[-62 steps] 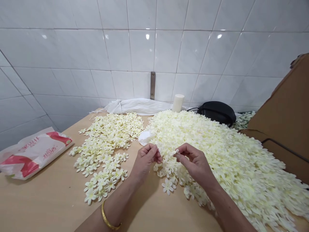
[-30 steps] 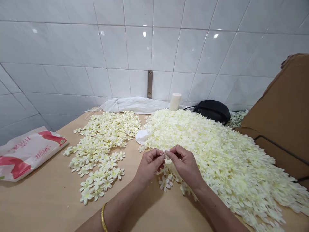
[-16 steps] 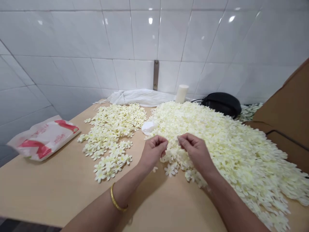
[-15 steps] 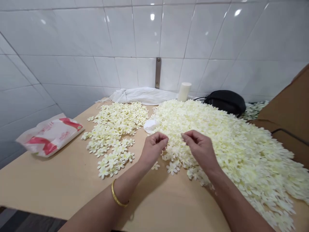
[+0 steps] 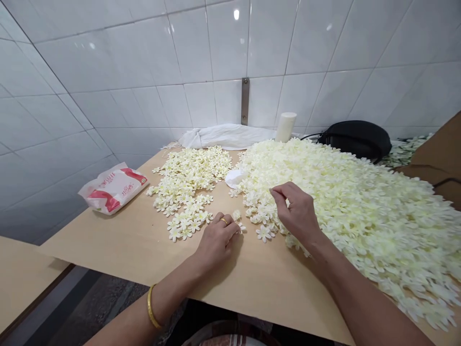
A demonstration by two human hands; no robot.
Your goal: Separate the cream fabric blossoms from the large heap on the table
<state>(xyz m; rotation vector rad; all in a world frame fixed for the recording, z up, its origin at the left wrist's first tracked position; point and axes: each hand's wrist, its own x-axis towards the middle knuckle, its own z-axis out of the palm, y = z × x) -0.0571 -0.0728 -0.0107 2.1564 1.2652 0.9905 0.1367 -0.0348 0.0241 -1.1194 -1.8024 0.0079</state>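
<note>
My left hand (image 5: 218,238), with a ring on one finger, is low over the table, its fingers closed at a white artificial flower (image 5: 241,227) that they partly cover. My right hand (image 5: 297,209) is raised in a pinch in front of the large heap of pale yellow-white artificial flowers (image 5: 345,202). Whatever sits between its thumb and forefinger is too small to make out. A single flower (image 5: 264,233) lies on the table between the hands. Left of them spreads a smaller group of flowers (image 5: 194,173), mostly face up.
A red and white plastic packet (image 5: 114,187) lies at the left. Along the tiled wall are a white cloth (image 5: 225,137), a cream cylinder (image 5: 286,127) and a black case (image 5: 355,139). Brown cardboard (image 5: 437,154) stands at the right. A white round piece (image 5: 235,178) lies between the flower groups.
My left hand has dropped from its pinch near the right hand down to a flower on the table. My right hand stays pinched in about the same place. The view has tilted and shifted.
</note>
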